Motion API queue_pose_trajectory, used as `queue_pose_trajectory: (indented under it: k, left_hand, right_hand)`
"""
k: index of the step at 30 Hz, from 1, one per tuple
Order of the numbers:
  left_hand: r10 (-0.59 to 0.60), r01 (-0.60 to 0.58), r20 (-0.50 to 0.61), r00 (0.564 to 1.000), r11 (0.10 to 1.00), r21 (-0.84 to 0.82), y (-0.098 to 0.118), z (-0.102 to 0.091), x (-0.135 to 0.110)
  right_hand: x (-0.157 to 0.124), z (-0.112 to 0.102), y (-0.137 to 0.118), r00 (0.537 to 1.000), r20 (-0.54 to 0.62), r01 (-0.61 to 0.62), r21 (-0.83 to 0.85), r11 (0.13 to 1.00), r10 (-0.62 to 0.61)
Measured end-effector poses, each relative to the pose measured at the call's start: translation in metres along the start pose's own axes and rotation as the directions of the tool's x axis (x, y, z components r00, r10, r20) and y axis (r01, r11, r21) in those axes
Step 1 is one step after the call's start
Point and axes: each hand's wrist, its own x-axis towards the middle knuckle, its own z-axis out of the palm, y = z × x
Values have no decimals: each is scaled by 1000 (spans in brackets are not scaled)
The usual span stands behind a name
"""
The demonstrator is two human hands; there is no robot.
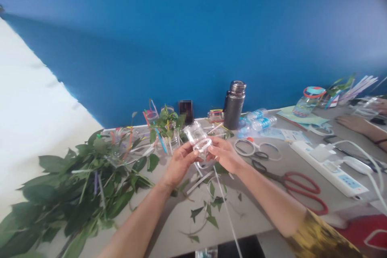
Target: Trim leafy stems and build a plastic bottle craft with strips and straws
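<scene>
Clear plastic bottle section (pixel 196 136) held in both hands, above the surface (pixel 256 213).

Left fingers (pixel 185 157) and right fingers (pixel 217 149) curl closed around its lower end, one hand each side, open rim tilted toward the right hand. Cut white strips (pixel 199 182) and loose leaves (pixel 208 209) lie under the hands. Left: pile of leafy green stems (pixel 81 193), plus clear containers with colored strips (pixel 127 149). Ahead: dark steel flask (pixel 234 105), water bottles (pixel 261 123). Right: red-handled scissors (pixel 302 187), white power strip (pixel 329 167). Far right: a co-worker's hand (pixel 352 124), resting on the surface.
</scene>
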Motion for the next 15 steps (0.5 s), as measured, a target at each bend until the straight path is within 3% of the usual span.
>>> queue_pose_trajectory:
  k: [10, 15]
  left_hand:
    - [77, -63, -207, 975, 995, 70, 0, 5, 2]
    - [180, -97, -320, 930, 961, 258, 2, 11, 0]
  right_hand:
    - [2, -1, 1, 999, -35, 23, -29, 999, -24]
    - [4, 0, 8, 995, -57, 76, -41, 996, -78]
